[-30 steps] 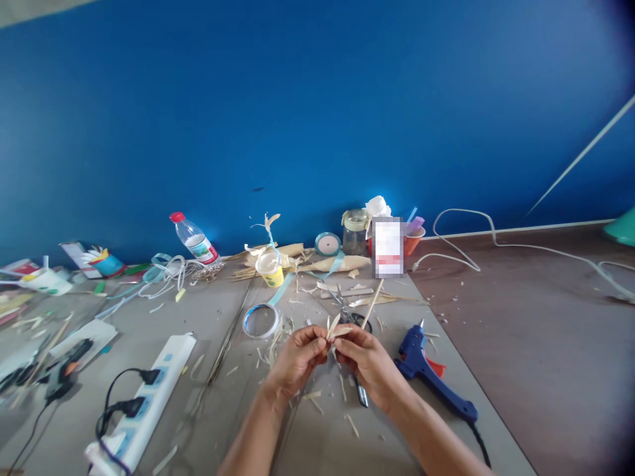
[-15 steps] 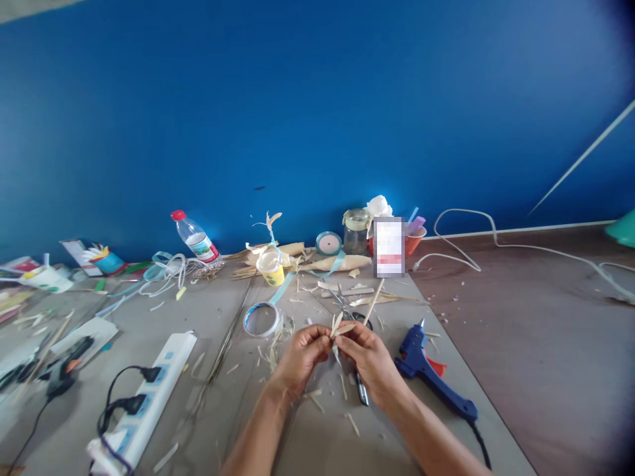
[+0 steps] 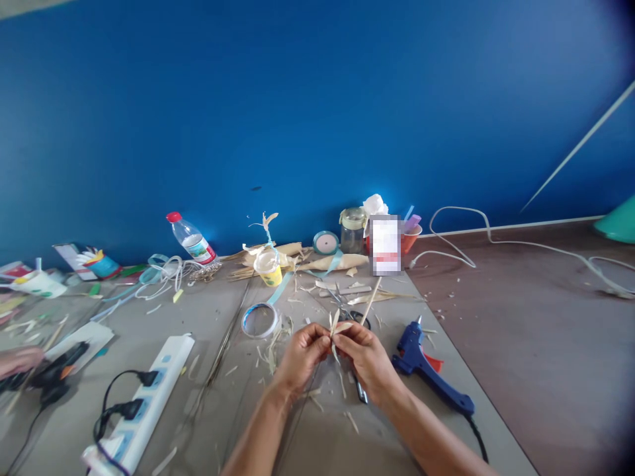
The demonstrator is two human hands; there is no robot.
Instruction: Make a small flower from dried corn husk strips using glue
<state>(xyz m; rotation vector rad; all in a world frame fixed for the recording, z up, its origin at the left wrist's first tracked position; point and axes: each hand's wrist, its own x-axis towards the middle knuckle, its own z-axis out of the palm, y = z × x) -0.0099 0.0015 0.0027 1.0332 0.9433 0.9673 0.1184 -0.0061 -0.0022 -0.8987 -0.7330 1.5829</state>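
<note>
Pale pieces of dried husk (image 3: 335, 322), fanned out like small petals, are pinched between my two hands over the table. The fingertips of my left hand (image 3: 303, 354) close on them from the left. From the right, the thumb and fingers of my right hand (image 3: 368, 354) press on the same pieces, and one petal lies over those fingers. Just beyond my hands are scissors (image 3: 342, 305), partly hidden. A thin pale stick (image 3: 371, 301) slants up behind my right hand. Under that hand, a dark slim tool (image 3: 361, 390) shows only in part.
To the right lies a blue glue gun (image 3: 430, 373); to the left, a white power strip (image 3: 153, 400) with black plugs. A tape roll (image 3: 258, 320), yellow cup (image 3: 268, 269), bottle (image 3: 192, 239) and glass jar (image 3: 352, 229) stand farther back. Another person's hand (image 3: 22, 360) is at far left.
The petal-like husk pieces have turned slightly and spread wider between my fingers. Another person's hand has come in at the left edge. The view has shifted a little.
</note>
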